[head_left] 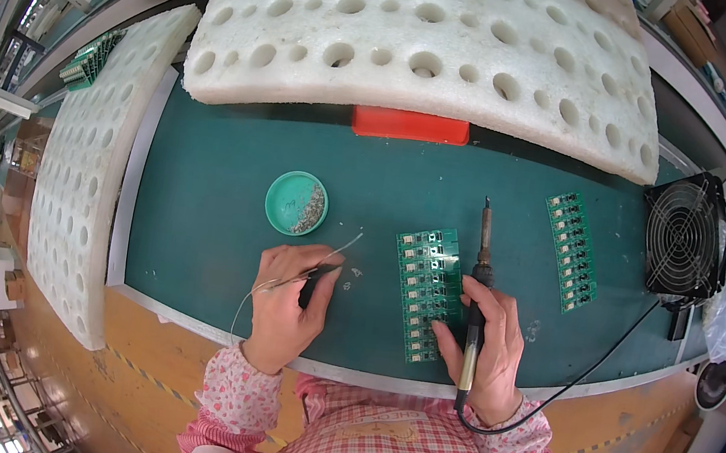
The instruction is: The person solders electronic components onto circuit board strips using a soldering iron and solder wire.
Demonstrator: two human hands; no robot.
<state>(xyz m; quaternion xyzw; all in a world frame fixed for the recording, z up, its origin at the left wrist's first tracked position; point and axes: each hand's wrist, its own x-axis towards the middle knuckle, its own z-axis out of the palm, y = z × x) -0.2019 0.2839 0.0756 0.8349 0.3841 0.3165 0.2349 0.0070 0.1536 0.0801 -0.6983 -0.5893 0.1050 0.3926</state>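
My left hand (287, 304) is closed on a thin strand of solder wire (344, 248), its free end pointing up and right. A dark patch shows between the thumb and fingers; I cannot tell what it is. In my right hand (493, 349) is a soldering iron (481, 274), tip pointing away from me and cord trailing to the right. Left of the iron lies a green circuit board panel (424, 294) with rows of small parts, my right thumb at its lower right edge. A round green dish (271, 203) with grey bits sits beyond my left hand.
Another board panel (570, 252) lies to the right, near a black fan (683, 236). White foam blocks with holes stand at the back (424, 38) and left (79, 189), boards standing on the left one. A red tray (410, 126) shows under the back foam.
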